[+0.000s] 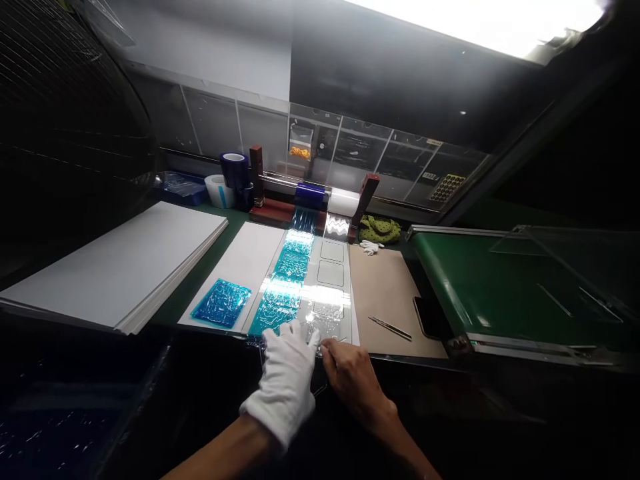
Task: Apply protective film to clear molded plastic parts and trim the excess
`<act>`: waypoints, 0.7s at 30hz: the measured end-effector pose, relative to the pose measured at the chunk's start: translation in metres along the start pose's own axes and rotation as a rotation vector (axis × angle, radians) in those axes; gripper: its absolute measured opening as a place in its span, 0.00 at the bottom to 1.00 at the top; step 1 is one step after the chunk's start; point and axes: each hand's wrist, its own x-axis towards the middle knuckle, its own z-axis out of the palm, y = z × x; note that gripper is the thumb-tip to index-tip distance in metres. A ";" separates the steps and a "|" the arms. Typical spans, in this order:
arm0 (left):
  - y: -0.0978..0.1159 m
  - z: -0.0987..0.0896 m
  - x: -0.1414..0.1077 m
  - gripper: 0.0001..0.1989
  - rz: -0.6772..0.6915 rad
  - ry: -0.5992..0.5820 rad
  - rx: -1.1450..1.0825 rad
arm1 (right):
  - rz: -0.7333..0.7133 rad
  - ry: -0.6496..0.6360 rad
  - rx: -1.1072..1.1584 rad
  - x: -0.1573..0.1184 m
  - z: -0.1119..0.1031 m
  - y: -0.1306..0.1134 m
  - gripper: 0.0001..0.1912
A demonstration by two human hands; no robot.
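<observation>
Green-matted workbench (210,263) under a glaring ceiling light (475,20), a glass-paned partition (380,153) along its far side; at left, a stack of white boards (115,260); next to it, a white sheet (235,267) bearing a crinkled piece of blue film (220,303); at the far edge, rolls of blue tape (234,170) and a roller rack (327,200), with blue and clear film running down into a long strip of film (295,287) that reaches the bench's near edge; at right, a kraft paper mat (390,300) with tweezers (390,328) on it, a black smartphone (425,317) at its edge and a spare white glove (370,247) just past its far end; beyond, a green conveyor (480,280); left hand (285,380), in a white cotton glove, over the strip's near end; right hand (353,380), bare, narrowly closed at the same edge, just beside the glove; any actual grip on the film, impossible to tell.
</observation>
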 end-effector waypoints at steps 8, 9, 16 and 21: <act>-0.025 0.058 -0.029 0.43 0.191 0.355 -0.536 | 0.388 -0.164 1.108 -0.001 0.005 0.018 0.22; -0.021 0.058 -0.028 0.42 0.172 0.364 -0.539 | 0.401 -0.161 1.092 0.000 0.004 0.017 0.22; -0.001 0.004 -0.011 0.38 0.069 0.016 -0.009 | 0.230 0.143 0.192 0.002 -0.008 -0.007 0.14; -0.019 0.013 -0.014 0.43 0.221 0.010 -0.281 | 0.549 0.016 0.831 -0.003 -0.001 0.052 0.18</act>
